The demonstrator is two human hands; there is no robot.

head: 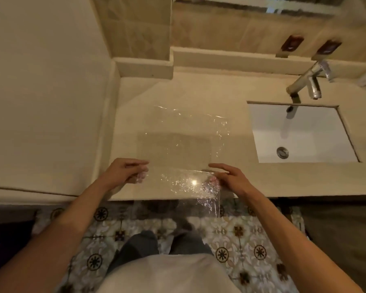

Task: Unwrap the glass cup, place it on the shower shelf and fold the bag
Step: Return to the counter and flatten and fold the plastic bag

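Both hands pinching near corners of clear bag [184, 144] spread on counter [230, 89]: left hand [125, 170], right hand [230, 176]. Cup unseen. Risk: slick film slipping, crooked fold.

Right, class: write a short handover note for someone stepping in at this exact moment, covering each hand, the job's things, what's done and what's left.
Left hand: pinching the near left edge of the clear crinkled plastic bag.
Right hand: pinching the near right edge.
The bag lies spread flat on the beige stone counter, left of the white rectangular sink; its near edge hangs over the front.
Done: bag is empty; the glass cup is not in view, so its placement cannot be confirmed.
Left: fold the bag.
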